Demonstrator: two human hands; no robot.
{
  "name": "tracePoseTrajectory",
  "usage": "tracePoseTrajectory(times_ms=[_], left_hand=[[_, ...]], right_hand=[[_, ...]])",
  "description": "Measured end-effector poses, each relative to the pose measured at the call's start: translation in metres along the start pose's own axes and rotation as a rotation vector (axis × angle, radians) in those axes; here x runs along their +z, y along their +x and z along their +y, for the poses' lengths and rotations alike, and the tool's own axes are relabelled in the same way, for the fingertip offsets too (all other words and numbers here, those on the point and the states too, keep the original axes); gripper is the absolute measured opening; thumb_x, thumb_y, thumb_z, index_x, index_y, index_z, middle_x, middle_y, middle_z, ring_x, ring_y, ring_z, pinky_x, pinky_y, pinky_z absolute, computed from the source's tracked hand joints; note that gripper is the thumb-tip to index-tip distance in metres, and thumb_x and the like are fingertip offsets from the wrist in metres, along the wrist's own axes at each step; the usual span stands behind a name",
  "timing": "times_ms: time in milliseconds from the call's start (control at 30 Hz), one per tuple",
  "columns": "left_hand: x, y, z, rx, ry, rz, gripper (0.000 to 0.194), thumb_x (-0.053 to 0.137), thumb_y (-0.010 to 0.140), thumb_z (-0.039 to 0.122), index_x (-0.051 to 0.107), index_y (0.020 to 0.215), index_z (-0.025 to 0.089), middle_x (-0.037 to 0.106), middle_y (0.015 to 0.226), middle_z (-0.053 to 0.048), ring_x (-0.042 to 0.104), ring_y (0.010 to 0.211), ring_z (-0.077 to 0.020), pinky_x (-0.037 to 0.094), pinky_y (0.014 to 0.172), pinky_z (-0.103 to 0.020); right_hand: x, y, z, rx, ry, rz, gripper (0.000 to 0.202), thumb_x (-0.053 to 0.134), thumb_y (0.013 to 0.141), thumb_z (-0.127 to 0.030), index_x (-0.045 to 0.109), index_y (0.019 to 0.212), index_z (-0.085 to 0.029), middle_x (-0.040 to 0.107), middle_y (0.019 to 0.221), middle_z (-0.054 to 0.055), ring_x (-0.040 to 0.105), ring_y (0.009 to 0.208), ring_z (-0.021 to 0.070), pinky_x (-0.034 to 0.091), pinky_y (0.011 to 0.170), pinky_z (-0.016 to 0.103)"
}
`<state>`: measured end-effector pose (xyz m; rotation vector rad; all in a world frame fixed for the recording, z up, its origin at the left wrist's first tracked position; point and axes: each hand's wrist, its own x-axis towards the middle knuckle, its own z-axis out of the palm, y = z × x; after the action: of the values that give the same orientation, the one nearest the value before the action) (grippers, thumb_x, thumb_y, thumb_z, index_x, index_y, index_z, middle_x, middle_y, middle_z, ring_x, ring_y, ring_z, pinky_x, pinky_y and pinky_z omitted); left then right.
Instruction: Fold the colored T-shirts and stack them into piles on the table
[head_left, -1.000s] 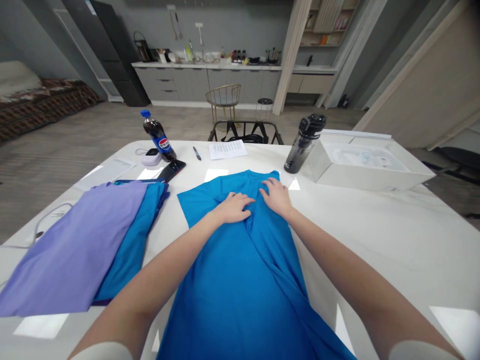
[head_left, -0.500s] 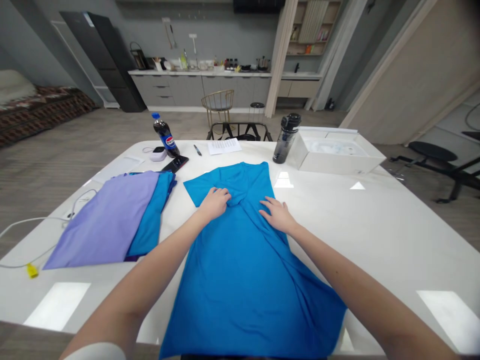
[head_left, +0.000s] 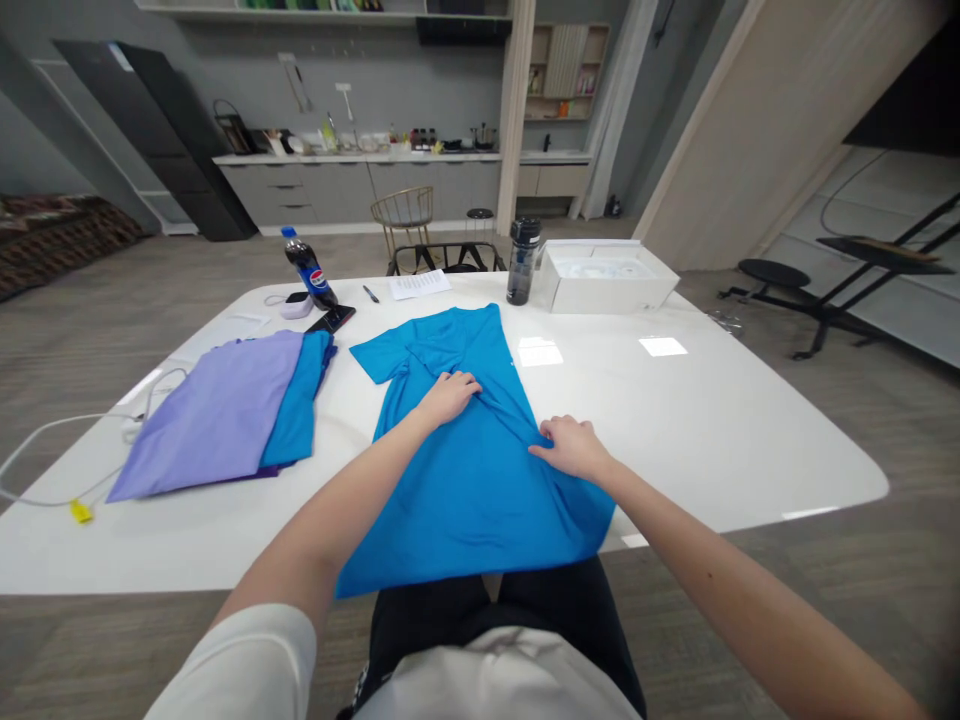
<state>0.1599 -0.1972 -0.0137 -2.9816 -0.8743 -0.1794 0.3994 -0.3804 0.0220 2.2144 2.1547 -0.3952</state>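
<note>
A blue T-shirt lies spread on the white table in front of me, one short sleeve out at the left. Creases run diagonally across its chest and right side. My left hand rests on the upper middle of the shirt, its fingers bent loosely over the fabric. Along the shirt's right edge is my right hand, thumb touching the cloth and fingers apart from it. To the left lies a stack of folded clothes, a lilac garment on top and a blue garment showing beneath.
A cola bottle, a phone, a pen and a printed sheet are at the table's back. A dark tumbler stands beside an open white box. A white cable with a yellow tag crosses the left side.
My view has tilted and turned right, showing my lap. My left hand has shifted right across the chest. My right hand has slid lower along the right edge.
</note>
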Motion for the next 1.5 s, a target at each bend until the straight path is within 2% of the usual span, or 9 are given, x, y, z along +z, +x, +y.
tracePoseTrajectory(times_ms=[300,500,567,667,800,1000,1233,1367,1500], left_hand=[[-0.006,0.006,0.013,-0.113,-0.033,0.034,0.027,0.043,0.102,0.022,0.067,0.114,0.023,0.065,0.121,-0.009,0.060,0.109,-0.0239,0.047,0.090,-0.035],[-0.027,-0.015,0.011,-0.304,-0.147,0.133,0.031,0.038,0.102,0.020,0.063,0.121,0.022,0.063,0.126,-0.010,0.063,0.110,-0.0222,0.050,0.088,-0.032],[-0.031,-0.033,0.018,-0.327,-0.114,0.145,0.033,0.042,0.100,0.020,0.062,0.127,0.021,0.061,0.131,-0.011,0.061,0.116,-0.0240,0.050,0.093,-0.034],[-0.029,-0.070,0.044,-0.162,-0.091,0.089,0.041,0.048,0.096,0.017,0.060,0.134,0.026,0.057,0.142,-0.009,0.055,0.128,-0.0242,0.047,0.102,-0.038],[-0.023,-0.118,0.087,0.145,-0.175,0.012,0.044,0.044,0.096,0.011,0.066,0.130,0.029,0.061,0.141,-0.005,0.054,0.132,-0.0186,0.041,0.111,-0.037],[-0.026,-0.166,0.111,0.194,-0.277,0.004,0.043,0.045,0.095,0.011,0.070,0.126,0.028,0.065,0.138,-0.005,0.056,0.131,-0.0181,0.038,0.114,-0.037],[-0.032,-0.182,0.126,0.214,-0.311,-0.025,0.026,0.048,0.103,0.032,0.073,0.108,0.027,0.069,0.128,-0.005,0.058,0.124,-0.0184,0.037,0.111,-0.037],[-0.037,-0.184,0.138,0.194,-0.328,-0.030,0.027,0.046,0.104,0.033,0.072,0.105,0.026,0.071,0.122,-0.004,0.061,0.119,-0.0177,0.039,0.106,-0.036],[-0.041,-0.185,0.142,0.154,-0.369,-0.054,0.027,0.046,0.103,0.034,0.072,0.107,0.027,0.073,0.118,-0.003,0.065,0.112,-0.0181,0.044,0.100,-0.035]], right_hand=[[-0.031,-0.053,0.013,0.185,0.046,-0.267,0.022,0.067,0.077,-0.026,0.071,0.097,-0.019,0.074,0.104,0.010,0.067,0.097,0.0284,0.043,0.082,0.037],[-0.064,-0.085,-0.051,-0.080,0.487,-0.162,0.026,0.067,0.084,-0.044,0.070,0.087,-0.018,0.069,0.074,0.002,0.060,0.067,0.0165,0.040,0.061,0.026],[-0.056,-0.087,-0.075,-0.145,0.584,-0.179,0.030,0.065,0.087,-0.047,0.071,0.088,-0.018,0.069,0.070,0.000,0.059,0.063,0.0152,0.041,0.059,0.025],[-0.029,-0.085,-0.091,-0.199,0.583,-0.201,0.025,0.064,0.091,-0.041,0.074,0.090,-0.018,0.071,0.071,0.001,0.062,0.065,0.0156,0.043,0.062,0.025],[0.008,-0.091,-0.077,-0.214,0.370,-0.112,0.013,0.069,0.087,-0.031,0.075,0.091,-0.019,0.071,0.077,0.002,0.064,0.073,0.0177,0.042,0.066,0.025],[0.036,-0.112,-0.047,-0.398,0.256,-0.074,0.027,0.080,0.079,-0.037,0.074,0.101,-0.022,0.066,0.100,0.004,0.062,0.084,0.0186,0.044,0.077,0.027],[0.036,-0.128,-0.037,-0.340,0.219,-0.106,0.020,0.066,0.077,-0.010,0.075,0.090,-0.023,0.068,0.082,0.001,0.061,0.076,0.0164,0.040,0.068,0.024],[0.024,-0.134,-0.034,-0.287,0.278,-0.213,0.013,0.075,0.077,-0.027,0.077,0.089,-0.023,0.070,0.077,0.001,0.062,0.069,0.0170,0.039,0.062,0.025],[0.015,-0.131,-0.032,-0.274,0.389,-0.405,0.033,0.068,0.085,-0.052,0.078,0.092,-0.022,0.070,0.066,0.002,0.061,0.061,0.0173,0.041,0.059,0.026]])
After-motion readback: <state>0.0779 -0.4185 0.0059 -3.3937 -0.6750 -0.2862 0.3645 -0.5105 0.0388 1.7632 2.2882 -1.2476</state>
